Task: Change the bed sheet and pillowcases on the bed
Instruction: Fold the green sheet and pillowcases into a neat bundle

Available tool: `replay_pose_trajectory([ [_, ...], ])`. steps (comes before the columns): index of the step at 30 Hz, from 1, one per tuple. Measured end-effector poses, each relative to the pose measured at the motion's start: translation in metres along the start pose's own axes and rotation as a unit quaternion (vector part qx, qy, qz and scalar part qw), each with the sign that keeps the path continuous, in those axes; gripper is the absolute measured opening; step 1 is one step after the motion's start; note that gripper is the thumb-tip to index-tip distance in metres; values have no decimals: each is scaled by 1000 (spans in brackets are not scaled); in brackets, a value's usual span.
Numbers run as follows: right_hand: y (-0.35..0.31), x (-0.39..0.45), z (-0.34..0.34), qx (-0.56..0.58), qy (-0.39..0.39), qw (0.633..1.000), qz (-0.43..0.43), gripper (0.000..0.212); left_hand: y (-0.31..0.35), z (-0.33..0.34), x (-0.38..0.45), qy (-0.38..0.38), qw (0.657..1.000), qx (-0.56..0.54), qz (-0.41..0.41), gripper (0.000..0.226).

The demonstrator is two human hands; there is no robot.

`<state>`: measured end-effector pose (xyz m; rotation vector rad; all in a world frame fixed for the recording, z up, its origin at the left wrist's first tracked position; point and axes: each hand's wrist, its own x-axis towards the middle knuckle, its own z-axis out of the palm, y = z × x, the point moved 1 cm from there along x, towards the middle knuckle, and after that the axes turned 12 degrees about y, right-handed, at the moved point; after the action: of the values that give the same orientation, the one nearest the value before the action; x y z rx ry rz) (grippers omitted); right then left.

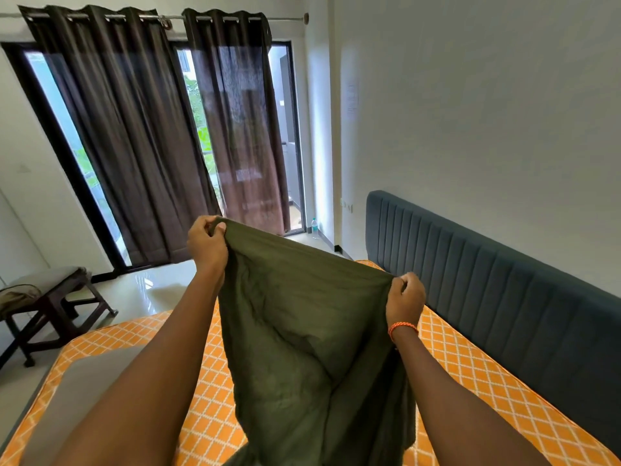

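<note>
Both forearms stretch out right under my eyes, and between them hangs one olive-green sheet (312,331), draped down toward my lap and over the bed. My left hand (206,245) pinches one top corner, thumb clamped over the fold, raised higher and further out. My right hand (405,299) grips the other corner, fingers curled tight into the cloth, sitting lower and closer to the headboard (487,280). I hold the edge taut between the two hands, I'd say so the fabric opens out and I can find its shape before spreading it.

Beneath both hands lies the bare mattress (470,371), orange with a white diamond pattern, a grey panel showing under my left arm. Nothing covers it yet, so I judge the old sheet is off and this green one comes next.

Counting up: one sheet, one mattress, one padded blue headboard beyond my right hand. Past my left hand, two dark curtains (127,136) hang on one rod. Far left of my left arm stands one wooden stool (50,297) with some cloth lying on it. One water bottle (314,227) stands on the floor above my hands, by the door. Pillows: none in sight.
</note>
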<state>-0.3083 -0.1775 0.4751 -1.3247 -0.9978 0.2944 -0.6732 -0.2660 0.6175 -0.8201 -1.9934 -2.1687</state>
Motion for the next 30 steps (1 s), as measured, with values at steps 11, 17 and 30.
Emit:
replay_pose_trajectory([
  [11,-150,108,44,131,-43,975,-175,33,42,-22,54,106,993,-34,39,12],
  [17,-279,162,45,198,-50,944,-259,27,96,-37,99,160,980,-57,100,15],
  [30,-323,154,27,243,-188,908,-284,35,137,-65,114,214,970,-55,101,24],
])
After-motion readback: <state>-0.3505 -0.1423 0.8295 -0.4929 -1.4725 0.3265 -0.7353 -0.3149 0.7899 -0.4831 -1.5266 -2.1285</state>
